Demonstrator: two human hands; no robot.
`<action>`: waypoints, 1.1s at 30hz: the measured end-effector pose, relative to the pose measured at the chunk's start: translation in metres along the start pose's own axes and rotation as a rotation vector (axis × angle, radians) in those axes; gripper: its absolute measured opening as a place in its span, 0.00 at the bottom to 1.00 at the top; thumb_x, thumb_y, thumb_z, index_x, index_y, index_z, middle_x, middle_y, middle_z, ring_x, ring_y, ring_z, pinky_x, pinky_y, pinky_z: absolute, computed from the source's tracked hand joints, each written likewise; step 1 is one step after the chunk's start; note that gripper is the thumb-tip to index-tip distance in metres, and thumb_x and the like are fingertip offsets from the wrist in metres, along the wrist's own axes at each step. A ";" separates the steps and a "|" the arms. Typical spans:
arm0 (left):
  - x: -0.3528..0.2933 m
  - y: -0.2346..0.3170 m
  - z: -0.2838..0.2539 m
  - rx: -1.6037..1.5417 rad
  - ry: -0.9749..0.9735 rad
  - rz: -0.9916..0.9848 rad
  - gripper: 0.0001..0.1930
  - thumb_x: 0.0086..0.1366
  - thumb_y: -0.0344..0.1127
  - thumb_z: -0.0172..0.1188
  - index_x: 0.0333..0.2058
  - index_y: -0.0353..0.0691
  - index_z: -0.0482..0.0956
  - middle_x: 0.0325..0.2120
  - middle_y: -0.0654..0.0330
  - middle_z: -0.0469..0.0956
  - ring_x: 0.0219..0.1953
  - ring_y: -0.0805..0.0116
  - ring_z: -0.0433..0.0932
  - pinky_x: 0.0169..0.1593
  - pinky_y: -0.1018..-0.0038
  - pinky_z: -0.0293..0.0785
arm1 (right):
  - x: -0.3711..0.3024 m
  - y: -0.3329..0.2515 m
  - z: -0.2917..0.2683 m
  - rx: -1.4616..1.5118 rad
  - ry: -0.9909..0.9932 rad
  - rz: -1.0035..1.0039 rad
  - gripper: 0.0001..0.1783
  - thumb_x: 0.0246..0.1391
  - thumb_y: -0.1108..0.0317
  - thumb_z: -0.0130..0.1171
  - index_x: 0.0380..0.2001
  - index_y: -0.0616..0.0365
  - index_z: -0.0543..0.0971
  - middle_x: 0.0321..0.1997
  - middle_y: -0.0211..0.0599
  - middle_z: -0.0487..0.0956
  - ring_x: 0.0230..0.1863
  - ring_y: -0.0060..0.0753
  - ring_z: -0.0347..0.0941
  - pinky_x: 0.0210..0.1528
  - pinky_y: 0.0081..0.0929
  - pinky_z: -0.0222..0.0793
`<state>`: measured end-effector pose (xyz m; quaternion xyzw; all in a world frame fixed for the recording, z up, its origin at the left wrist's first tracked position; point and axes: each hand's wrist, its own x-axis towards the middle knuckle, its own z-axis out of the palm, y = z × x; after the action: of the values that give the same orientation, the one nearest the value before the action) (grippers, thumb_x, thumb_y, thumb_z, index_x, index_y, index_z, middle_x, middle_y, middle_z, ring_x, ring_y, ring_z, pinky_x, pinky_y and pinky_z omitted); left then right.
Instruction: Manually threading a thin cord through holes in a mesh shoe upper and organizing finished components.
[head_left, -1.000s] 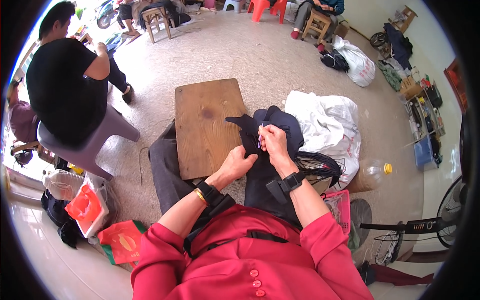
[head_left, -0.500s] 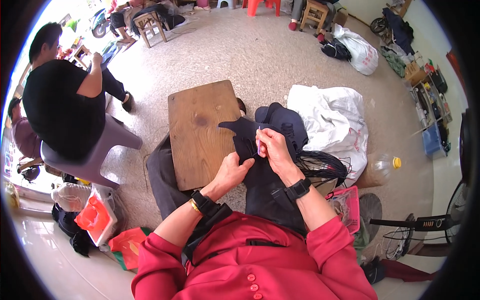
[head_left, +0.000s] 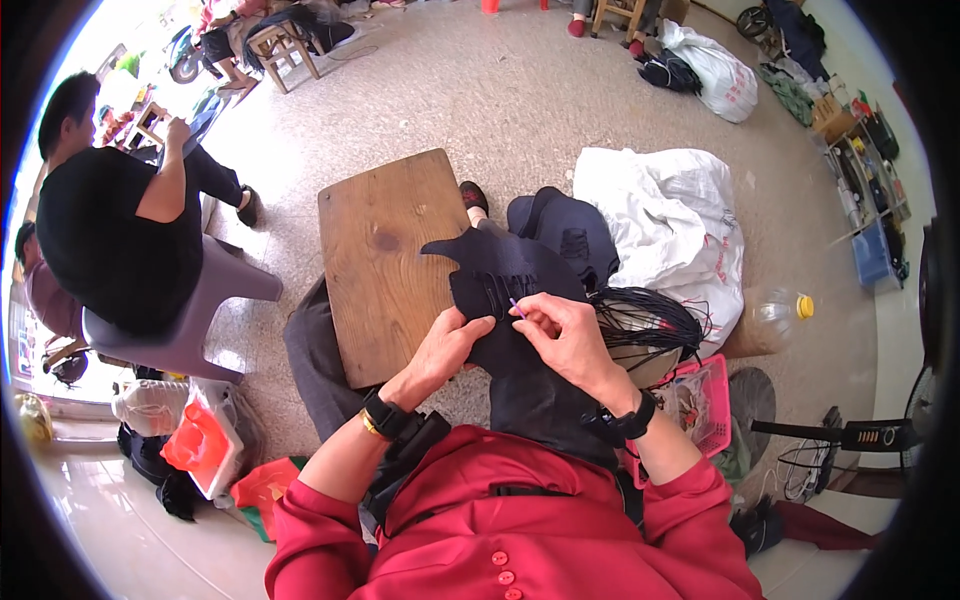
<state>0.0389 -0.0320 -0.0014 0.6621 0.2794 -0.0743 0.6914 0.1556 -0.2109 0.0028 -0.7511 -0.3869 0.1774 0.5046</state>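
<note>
Black flat leather-like piece (head_left: 500, 280) lies across the lap, overlapping the brown wooden board (head_left: 385, 260) — long axis toward the body, pointed tab aiming left. Left hand (head_left: 450, 345) pinches its near edge; right hand (head_left: 565, 335) grips a thin purple needle-like tool (head_left: 517, 306) at the piece.

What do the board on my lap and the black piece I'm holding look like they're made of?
The board looks like bare wood: brown, matt, with grain lines and a dark knot. The black piece looks like matt leather or a stiff synthetic, since it holds its cut shape; which one cannot be told.
</note>
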 end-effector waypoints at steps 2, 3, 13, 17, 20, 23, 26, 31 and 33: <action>0.001 -0.002 -0.001 0.005 -0.008 -0.007 0.16 0.73 0.42 0.57 0.37 0.34 0.83 0.27 0.66 0.81 0.26 0.80 0.77 0.25 0.78 0.68 | 0.003 -0.003 0.004 -0.015 0.010 -0.086 0.07 0.59 0.75 0.67 0.41 0.61 0.82 0.32 0.39 0.83 0.26 0.28 0.79 0.30 0.25 0.74; 0.001 -0.002 -0.001 0.007 -0.013 -0.009 0.16 0.73 0.42 0.57 0.34 0.33 0.84 0.25 0.66 0.80 0.25 0.80 0.77 0.24 0.78 0.67 | 0.005 -0.003 0.005 -0.032 0.017 -0.178 0.07 0.59 0.75 0.66 0.40 0.61 0.82 0.33 0.40 0.82 0.27 0.34 0.80 0.31 0.29 0.76; -0.003 0.002 -0.002 -0.011 -0.053 0.023 0.19 0.75 0.45 0.57 0.32 0.34 0.83 0.22 0.66 0.80 0.23 0.80 0.76 0.23 0.79 0.68 | 0.013 0.012 0.009 -0.441 -0.072 -0.538 0.09 0.56 0.79 0.65 0.38 0.64 0.75 0.32 0.40 0.76 0.32 0.45 0.78 0.34 0.36 0.76; -0.004 0.004 0.002 -0.002 -0.043 0.010 0.20 0.75 0.46 0.57 0.31 0.33 0.81 0.22 0.66 0.77 0.22 0.80 0.74 0.22 0.79 0.68 | 0.013 0.014 0.009 -0.491 -0.074 -0.550 0.10 0.56 0.80 0.64 0.38 0.65 0.73 0.33 0.42 0.74 0.32 0.45 0.77 0.34 0.36 0.76; -0.007 0.010 0.012 -0.039 0.016 -0.013 0.21 0.75 0.47 0.57 0.30 0.34 0.80 0.22 0.67 0.76 0.21 0.80 0.73 0.22 0.79 0.68 | 0.010 0.017 0.011 -0.474 -0.041 -0.529 0.10 0.56 0.80 0.63 0.38 0.64 0.73 0.32 0.42 0.73 0.32 0.46 0.77 0.34 0.37 0.76; -0.004 0.010 0.010 -0.039 0.016 -0.038 0.20 0.75 0.47 0.57 0.31 0.35 0.79 0.22 0.67 0.76 0.22 0.81 0.73 0.22 0.79 0.67 | 0.009 0.017 0.013 -0.462 -0.010 -0.494 0.09 0.56 0.80 0.63 0.37 0.64 0.72 0.32 0.42 0.73 0.32 0.46 0.77 0.34 0.36 0.75; -0.001 0.006 0.008 -0.003 -0.004 -0.052 0.19 0.75 0.48 0.57 0.33 0.35 0.79 0.22 0.67 0.76 0.22 0.81 0.73 0.22 0.80 0.67 | 0.010 0.018 0.013 -0.449 -0.008 -0.488 0.10 0.56 0.80 0.62 0.37 0.64 0.72 0.32 0.42 0.73 0.32 0.46 0.77 0.34 0.36 0.75; -0.001 0.003 0.011 0.009 0.061 -0.068 0.18 0.75 0.47 0.57 0.34 0.36 0.80 0.22 0.68 0.76 0.21 0.82 0.72 0.21 0.80 0.66 | 0.011 0.024 0.006 -0.382 -0.065 -0.515 0.10 0.56 0.81 0.63 0.37 0.63 0.71 0.32 0.41 0.74 0.31 0.46 0.76 0.33 0.37 0.75; -0.002 0.006 0.013 -0.046 0.042 -0.031 0.18 0.75 0.44 0.57 0.31 0.35 0.77 0.20 0.68 0.73 0.20 0.82 0.70 0.20 0.78 0.64 | 0.011 0.026 0.004 -0.261 -0.067 -0.489 0.11 0.55 0.81 0.63 0.37 0.62 0.71 0.32 0.40 0.74 0.30 0.46 0.76 0.32 0.37 0.74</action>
<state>0.0436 -0.0443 0.0049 0.6431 0.3058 -0.0643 0.6992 0.1704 -0.2050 -0.0206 -0.6879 -0.5927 0.0238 0.4183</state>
